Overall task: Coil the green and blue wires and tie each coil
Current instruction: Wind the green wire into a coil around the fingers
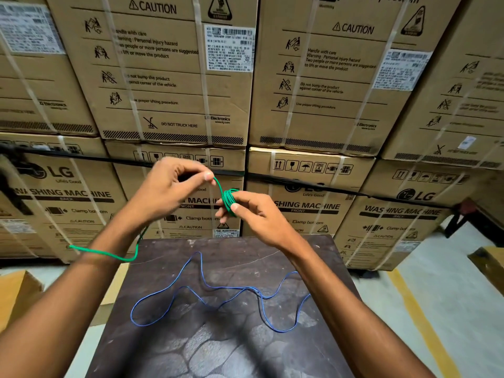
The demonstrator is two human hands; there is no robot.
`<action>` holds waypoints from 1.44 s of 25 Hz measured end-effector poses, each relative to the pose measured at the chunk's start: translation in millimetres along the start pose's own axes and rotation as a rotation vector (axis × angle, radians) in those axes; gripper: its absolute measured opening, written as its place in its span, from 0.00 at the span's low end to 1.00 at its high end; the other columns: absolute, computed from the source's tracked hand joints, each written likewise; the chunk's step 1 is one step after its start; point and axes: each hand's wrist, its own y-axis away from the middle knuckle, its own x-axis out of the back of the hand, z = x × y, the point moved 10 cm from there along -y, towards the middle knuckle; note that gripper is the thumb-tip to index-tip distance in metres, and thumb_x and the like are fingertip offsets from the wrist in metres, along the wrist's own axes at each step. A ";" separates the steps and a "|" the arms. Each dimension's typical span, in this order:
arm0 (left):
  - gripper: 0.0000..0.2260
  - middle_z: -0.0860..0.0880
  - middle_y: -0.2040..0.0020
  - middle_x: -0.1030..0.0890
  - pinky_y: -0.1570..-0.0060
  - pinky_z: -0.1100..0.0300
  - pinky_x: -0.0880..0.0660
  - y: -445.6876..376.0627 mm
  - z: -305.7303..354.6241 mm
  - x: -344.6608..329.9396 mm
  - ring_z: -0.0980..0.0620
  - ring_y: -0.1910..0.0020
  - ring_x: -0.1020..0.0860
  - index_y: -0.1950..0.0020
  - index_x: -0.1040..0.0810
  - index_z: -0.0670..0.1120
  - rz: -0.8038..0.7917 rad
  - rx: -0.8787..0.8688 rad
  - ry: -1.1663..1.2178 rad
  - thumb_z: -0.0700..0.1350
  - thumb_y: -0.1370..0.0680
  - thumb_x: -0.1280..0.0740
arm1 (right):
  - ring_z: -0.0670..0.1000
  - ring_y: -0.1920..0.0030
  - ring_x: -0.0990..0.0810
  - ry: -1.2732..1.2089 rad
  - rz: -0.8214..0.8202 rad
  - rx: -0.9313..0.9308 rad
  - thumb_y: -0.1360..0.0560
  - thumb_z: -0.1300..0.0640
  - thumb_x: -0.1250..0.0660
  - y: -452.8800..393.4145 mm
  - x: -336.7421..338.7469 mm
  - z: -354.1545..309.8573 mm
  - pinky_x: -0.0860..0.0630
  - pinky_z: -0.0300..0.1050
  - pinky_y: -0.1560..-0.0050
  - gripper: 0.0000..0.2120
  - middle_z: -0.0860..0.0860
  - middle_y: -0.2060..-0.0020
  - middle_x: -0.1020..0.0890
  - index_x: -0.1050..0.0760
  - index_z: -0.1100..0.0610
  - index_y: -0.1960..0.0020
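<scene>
blue wire [207, 289] lies below fingers [234, 207] wrapped in green wire [228, 199].

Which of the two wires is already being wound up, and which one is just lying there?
The thin green wire is wound around the right hand's fingers, the left hand pinching its strand. The thin blue wire lies loose on the dark table.

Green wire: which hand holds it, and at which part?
Right hand holds the green wire at its coil; left hand pinches the strand just above.

Strapped washing-machine cartons [174, 77] stacked behind a dark worn table [223, 350]; yellow floor line [420, 317] at right.
</scene>
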 end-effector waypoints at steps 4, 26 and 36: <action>0.03 0.56 0.71 0.22 0.73 0.70 0.37 -13.4 -30.7 -2.2 0.61 0.73 0.31 0.59 0.15 0.48 0.117 0.129 0.406 0.46 0.26 0.26 | 0.56 0.56 0.15 -0.443 -0.156 0.052 0.18 0.69 0.44 2.1 -9.0 -38.8 0.21 0.47 0.45 0.13 0.63 0.52 0.16 0.25 0.71 0.37; 0.11 0.66 0.71 0.24 0.72 0.67 0.39 55.0 2.2 -67.9 0.60 0.75 0.32 0.45 0.13 0.55 -0.044 -0.060 -0.203 0.53 0.20 0.35 | 0.51 0.48 0.14 0.221 0.245 0.139 0.16 0.67 0.41 -19.8 34.9 -25.6 0.20 0.56 0.37 0.13 0.56 0.46 0.14 0.24 0.65 0.35; 0.04 0.57 0.60 0.15 0.61 0.65 0.25 2.2 26.3 1.8 0.60 0.61 0.18 0.53 0.13 0.49 -0.031 -0.176 -0.266 0.48 0.25 0.25 | 0.52 0.53 0.15 0.073 -0.071 -0.040 0.16 0.68 0.41 13.4 -0.3 -8.3 0.20 0.47 0.45 0.10 0.58 0.52 0.14 0.21 0.65 0.43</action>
